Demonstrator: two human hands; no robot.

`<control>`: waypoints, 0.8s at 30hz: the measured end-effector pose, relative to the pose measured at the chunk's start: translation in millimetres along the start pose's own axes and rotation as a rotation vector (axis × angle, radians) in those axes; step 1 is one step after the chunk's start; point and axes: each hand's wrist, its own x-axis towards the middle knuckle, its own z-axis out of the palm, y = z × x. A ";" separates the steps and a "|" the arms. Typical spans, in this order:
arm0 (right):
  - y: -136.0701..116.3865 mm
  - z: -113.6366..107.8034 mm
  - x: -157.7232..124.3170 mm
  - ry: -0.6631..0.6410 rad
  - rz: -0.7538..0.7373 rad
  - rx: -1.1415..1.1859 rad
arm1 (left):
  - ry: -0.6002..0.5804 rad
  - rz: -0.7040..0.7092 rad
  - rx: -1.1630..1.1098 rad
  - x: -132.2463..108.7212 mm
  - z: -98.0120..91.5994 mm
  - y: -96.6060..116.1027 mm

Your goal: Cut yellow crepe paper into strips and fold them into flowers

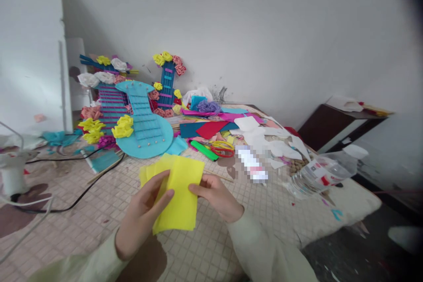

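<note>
Several sheets of thin yellow paper (183, 202), which look like crepe or tissue paper, are held in a loose fan above the table. My left hand (143, 209) wraps the left side of the stack, its thumb lying across the front. At the right edge, my right hand (216, 196) pinches the paper between thumb and fingers. Just beyond the paper lie a bright green cutter or marker (204, 150) and scissors with yellow and red handles (223, 148). Behind the left hand stands a blue guitar-shaped board (145, 125) with pins, strings and a yellow paper flower.
A tiled-pattern table (238, 238) bears everything. Paper scraps (277, 141), a blurred-out phone-like object (251, 164) and a clear plastic bottle (325, 174) are on the right. A black cable (89, 194) and a white glue-gun-like device (13, 172) lie left. Flower-decorated crafts (167, 83) lean against the wall.
</note>
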 end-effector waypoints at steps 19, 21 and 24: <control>14.4 -1.5 -10.1 0.073 -0.068 0.064 | -0.122 -0.077 -0.175 -14.9 15.9 -11.8; 17.6 -12.6 -11.2 0.139 -0.089 -0.014 | -0.172 -0.082 -0.055 -13.2 7.5 -15.4; 16.8 -32.5 -13.1 0.209 -0.100 -0.085 | -0.178 -0.025 0.293 2.7 -17.4 -19.6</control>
